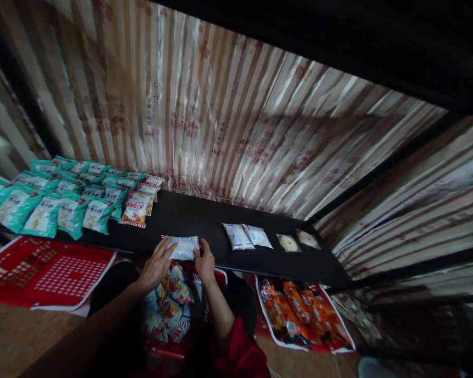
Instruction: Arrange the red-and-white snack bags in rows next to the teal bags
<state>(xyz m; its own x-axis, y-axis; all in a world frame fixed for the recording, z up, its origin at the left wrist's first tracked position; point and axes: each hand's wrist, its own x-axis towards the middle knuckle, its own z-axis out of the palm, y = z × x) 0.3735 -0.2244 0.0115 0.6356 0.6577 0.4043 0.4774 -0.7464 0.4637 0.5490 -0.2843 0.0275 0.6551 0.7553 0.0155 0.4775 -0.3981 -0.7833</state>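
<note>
My left hand [157,264] and my right hand [205,262] both grip a small white snack packet [184,247] at the front edge of a black shelf [205,220]. The left hand holds its left end, the right hand its right end. Below my hands, on my lap, sits a red basket [172,353] with several mixed snack packets [169,304].
Several green packets [51,199] and red-and-white packets [142,202] lie in rows at the shelf's left. Two white packets [246,236] and two clear packets [297,241] lie to the right. A red basket [43,273] stands lower left. A tray of orange packets [299,315] sits lower right. A striped curtain [236,121] hangs behind.
</note>
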